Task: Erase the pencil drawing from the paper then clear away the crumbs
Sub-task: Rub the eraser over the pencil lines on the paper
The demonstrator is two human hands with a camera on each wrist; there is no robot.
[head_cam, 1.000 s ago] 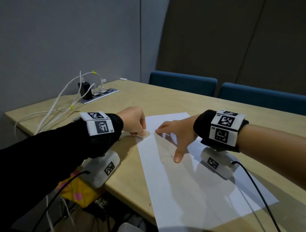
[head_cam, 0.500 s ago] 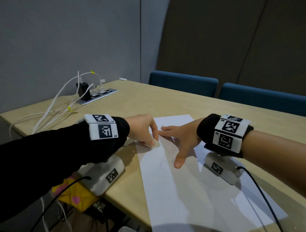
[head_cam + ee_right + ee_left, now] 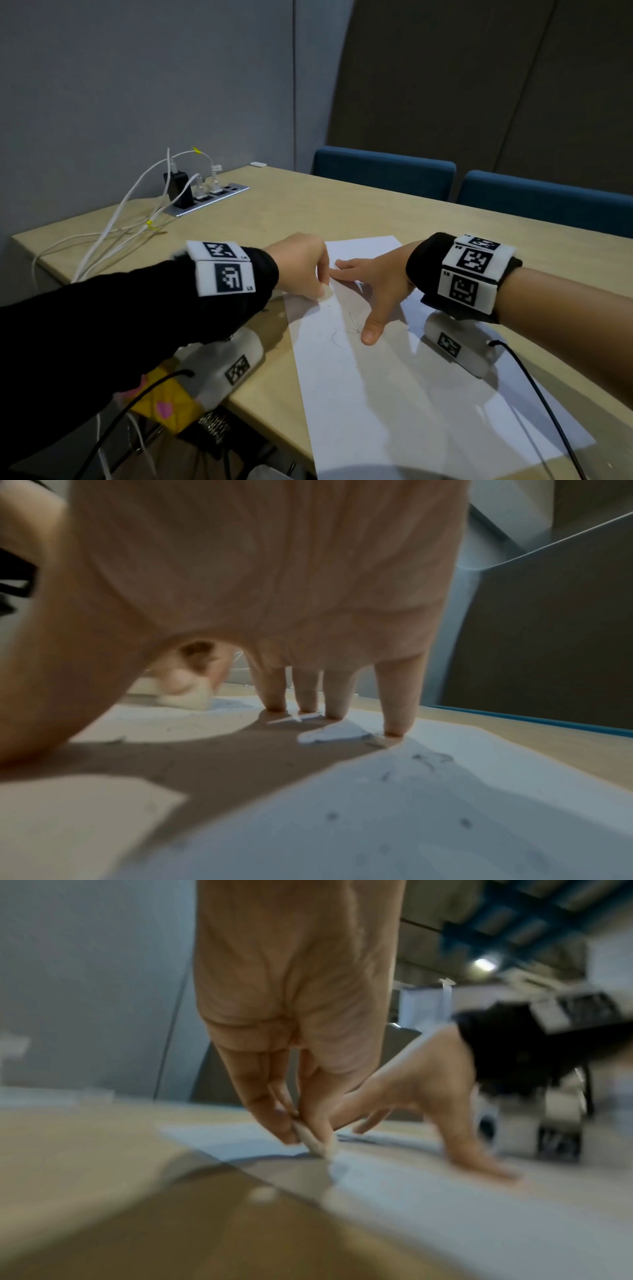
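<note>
A white sheet of paper (image 3: 394,394) lies on the wooden table (image 3: 342,212), with faint pencil lines (image 3: 346,329) near its middle. My left hand (image 3: 301,270) pinches a small whitish eraser (image 3: 326,292) and holds it down on the paper's left edge. The left wrist view shows the eraser (image 3: 313,1141) between thumb and fingers, touching the sheet. My right hand (image 3: 370,287) lies spread on the paper with straight fingers, thumb (image 3: 371,330) beside the pencil lines. In the right wrist view its fingertips (image 3: 334,712) press the paper, and dark crumbs (image 3: 424,760) lie scattered on it.
A power strip (image 3: 209,198) with a black charger and white cables (image 3: 113,226) sits at the table's back left. Two blue chair backs (image 3: 383,171) stand behind the far edge. A yellow and pink cloth (image 3: 161,407) shows below the near left table edge.
My left hand has carried the eraser rightwards from the table beside the sheet onto the paper's left edge. The right hand stays spread on the paper.
</note>
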